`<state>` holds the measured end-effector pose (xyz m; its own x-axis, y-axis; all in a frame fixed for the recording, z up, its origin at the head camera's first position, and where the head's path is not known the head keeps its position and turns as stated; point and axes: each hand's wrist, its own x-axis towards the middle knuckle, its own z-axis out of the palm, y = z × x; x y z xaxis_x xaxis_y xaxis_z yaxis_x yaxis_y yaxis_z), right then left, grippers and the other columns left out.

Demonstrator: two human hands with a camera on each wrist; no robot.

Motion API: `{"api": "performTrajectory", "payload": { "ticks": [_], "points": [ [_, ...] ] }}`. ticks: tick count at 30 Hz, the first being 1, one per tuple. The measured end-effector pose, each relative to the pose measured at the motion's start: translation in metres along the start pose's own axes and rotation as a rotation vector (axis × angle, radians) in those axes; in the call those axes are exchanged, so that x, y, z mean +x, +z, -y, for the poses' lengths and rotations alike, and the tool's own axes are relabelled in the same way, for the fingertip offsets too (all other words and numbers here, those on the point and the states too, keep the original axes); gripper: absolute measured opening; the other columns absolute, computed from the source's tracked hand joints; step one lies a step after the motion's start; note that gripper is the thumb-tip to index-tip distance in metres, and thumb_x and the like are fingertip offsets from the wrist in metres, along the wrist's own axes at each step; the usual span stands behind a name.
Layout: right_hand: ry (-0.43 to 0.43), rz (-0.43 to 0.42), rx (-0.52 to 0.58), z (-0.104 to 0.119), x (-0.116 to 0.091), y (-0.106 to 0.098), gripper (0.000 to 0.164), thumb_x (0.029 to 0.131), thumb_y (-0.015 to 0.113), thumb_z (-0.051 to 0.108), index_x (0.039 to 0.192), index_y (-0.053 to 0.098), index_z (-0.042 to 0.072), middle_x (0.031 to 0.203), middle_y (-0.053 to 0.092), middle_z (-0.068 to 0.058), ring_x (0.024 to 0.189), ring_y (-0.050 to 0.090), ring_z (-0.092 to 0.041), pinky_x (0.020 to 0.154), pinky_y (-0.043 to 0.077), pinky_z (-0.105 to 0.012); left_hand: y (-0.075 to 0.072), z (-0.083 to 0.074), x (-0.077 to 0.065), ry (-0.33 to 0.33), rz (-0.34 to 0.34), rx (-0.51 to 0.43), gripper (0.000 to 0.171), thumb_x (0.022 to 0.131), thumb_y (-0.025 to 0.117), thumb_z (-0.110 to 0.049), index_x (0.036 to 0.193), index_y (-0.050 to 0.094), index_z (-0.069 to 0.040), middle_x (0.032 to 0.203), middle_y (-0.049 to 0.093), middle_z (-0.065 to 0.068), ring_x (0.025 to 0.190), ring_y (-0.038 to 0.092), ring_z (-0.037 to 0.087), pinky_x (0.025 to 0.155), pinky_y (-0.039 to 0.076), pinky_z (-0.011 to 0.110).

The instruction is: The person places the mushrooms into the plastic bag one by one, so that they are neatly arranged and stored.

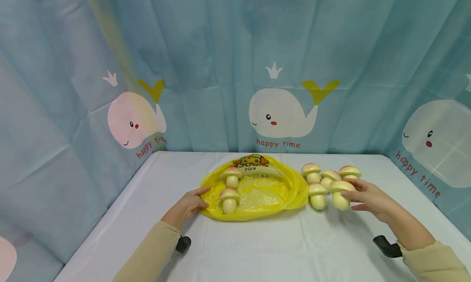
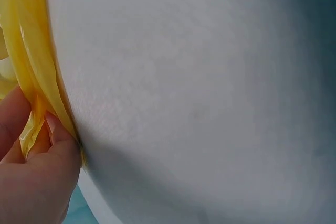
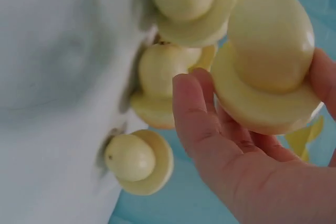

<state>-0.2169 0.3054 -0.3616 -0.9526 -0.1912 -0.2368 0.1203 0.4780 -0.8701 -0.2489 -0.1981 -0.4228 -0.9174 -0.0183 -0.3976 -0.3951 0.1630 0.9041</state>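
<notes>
My left hand (image 1: 187, 204) pinches the left rim of a yellow plastic bag (image 1: 265, 210), whose bunched edge (image 2: 39, 51) runs between thumb and fingers in the left wrist view. The bag lies with its mouth spread wide. Inside it, at the left, stand two toy mushrooms, a rear one (image 1: 232, 177) and a front one (image 1: 229, 202). My right hand (image 1: 373, 200) holds another toy mushroom (image 1: 340, 192), cream with a pinkish cap, thumb and fingers around its cap; the right wrist view shows this mushroom (image 3: 270, 40) close up.
Several more toy mushrooms stand close together right of the bag, among them a front one (image 1: 317, 196), a back left one (image 1: 311, 173) and a back right one (image 1: 349, 171). A white cloth (image 1: 272, 249) covers the table. Behind it hangs a blue whale-print curtain (image 1: 220, 69).
</notes>
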Motion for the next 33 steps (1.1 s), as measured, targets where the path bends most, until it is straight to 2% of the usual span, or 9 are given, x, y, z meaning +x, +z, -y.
{"api": "performTrajectory", "payload": {
  "ticks": [2, 6, 9, 13, 17, 22, 24, 29, 33],
  "points": [
    [-0.026, -0.001, 0.041, 0.002, 0.000, 0.001, 0.078, 0.101, 0.053, 0.026, 0.147, 0.009, -0.018, 0.134, 0.040, -0.033, 0.101, 0.058, -0.016, 0.081, 0.052, -0.034, 0.000, 0.001, 0.001, 0.000, -0.001, 0.000, 0.064, 0.087, 0.061, 0.015, 0.145, 0.046, -0.006, 0.156, 0.016, 0.026, 0.126, 0.038, 0.033, 0.076, 0.044, 0.028],
    [-0.076, -0.005, 0.172, 0.007, 0.000, 0.003, 0.072, 0.102, 0.052, 0.023, 0.147, 0.011, -0.015, 0.117, 0.053, -0.013, 0.090, 0.062, -0.011, 0.080, 0.053, -0.030, -0.002, 0.002, 0.001, 0.011, 0.007, 0.002, 0.064, 0.085, 0.064, 0.013, 0.144, 0.049, -0.008, 0.156, 0.015, 0.027, 0.115, 0.044, 0.030, 0.073, 0.043, 0.027],
    [-0.102, -0.005, 0.298, 0.011, 0.001, 0.004, 0.055, 0.101, 0.053, 0.019, 0.145, 0.027, -0.002, 0.111, 0.052, -0.004, 0.090, 0.064, -0.012, 0.080, 0.054, -0.029, -0.002, 0.002, -0.001, 0.020, 0.014, 0.007, 0.063, 0.085, 0.065, 0.012, 0.143, 0.050, -0.009, 0.155, 0.015, 0.027, 0.109, 0.045, 0.028, 0.071, 0.042, 0.027],
    [-0.143, 0.022, 0.409, 0.016, 0.001, 0.006, 0.032, 0.101, 0.053, 0.015, 0.130, 0.041, 0.014, 0.113, 0.050, -0.003, 0.092, 0.064, -0.015, 0.081, 0.053, -0.031, -0.001, 0.001, 0.000, 0.013, 0.006, 0.013, 0.063, 0.086, 0.062, 0.014, 0.144, 0.048, -0.007, 0.156, 0.016, 0.026, 0.113, 0.043, 0.029, 0.072, 0.041, 0.028],
    [-0.168, 0.051, 0.414, 0.023, 0.003, 0.011, 0.047, 0.103, 0.050, 0.018, 0.144, 0.029, 0.008, 0.118, 0.045, -0.007, 0.092, 0.063, -0.017, 0.081, 0.053, -0.031, 0.000, 0.001, 0.000, 0.006, 0.004, 0.012, 0.063, 0.087, 0.061, 0.015, 0.145, 0.046, -0.005, 0.156, 0.016, 0.025, 0.115, 0.042, 0.030, 0.074, 0.041, 0.030],
    [-0.169, 0.079, 0.443, 0.032, 0.008, 0.019, 0.069, 0.104, 0.047, 0.018, 0.154, 0.003, 0.002, 0.135, 0.023, -0.019, 0.096, 0.061, -0.016, 0.084, 0.052, -0.032, -0.002, 0.000, -0.001, 0.003, 0.019, 0.005, 0.064, 0.085, 0.064, 0.013, 0.143, 0.050, -0.008, 0.156, 0.016, 0.026, 0.100, 0.046, 0.026, 0.071, 0.041, 0.028],
    [-0.169, 0.092, 0.480, 0.035, 0.010, 0.022, 0.067, 0.103, 0.048, 0.016, 0.154, 0.005, 0.006, 0.136, 0.021, -0.019, 0.097, 0.061, -0.017, 0.085, 0.052, -0.032, -0.002, 0.000, -0.002, 0.000, 0.019, 0.004, 0.063, 0.085, 0.065, 0.013, 0.143, 0.050, -0.008, 0.155, 0.017, 0.026, 0.095, 0.045, 0.024, 0.071, 0.040, 0.028],
    [-0.154, 0.114, 0.540, 0.042, 0.015, 0.030, 0.055, 0.102, 0.050, 0.014, 0.147, 0.021, 0.021, 0.126, 0.037, -0.008, 0.097, 0.061, -0.019, 0.084, 0.052, -0.035, 0.000, 0.000, -0.001, 0.008, 0.001, 0.003, 0.063, 0.087, 0.060, 0.015, 0.145, 0.047, -0.006, 0.155, 0.018, 0.026, 0.098, 0.043, 0.026, 0.071, 0.039, 0.028],
    [-0.115, 0.119, 0.550, 0.050, 0.018, 0.037, 0.062, 0.102, 0.051, 0.016, 0.151, 0.014, 0.016, 0.124, 0.039, -0.006, 0.099, 0.058, -0.019, 0.084, 0.051, -0.037, 0.000, 0.001, 0.000, 0.014, 0.003, 0.004, 0.063, 0.087, 0.060, 0.016, 0.145, 0.046, -0.004, 0.155, 0.017, 0.027, 0.101, 0.043, 0.027, 0.071, 0.040, 0.028]
  ]
}}
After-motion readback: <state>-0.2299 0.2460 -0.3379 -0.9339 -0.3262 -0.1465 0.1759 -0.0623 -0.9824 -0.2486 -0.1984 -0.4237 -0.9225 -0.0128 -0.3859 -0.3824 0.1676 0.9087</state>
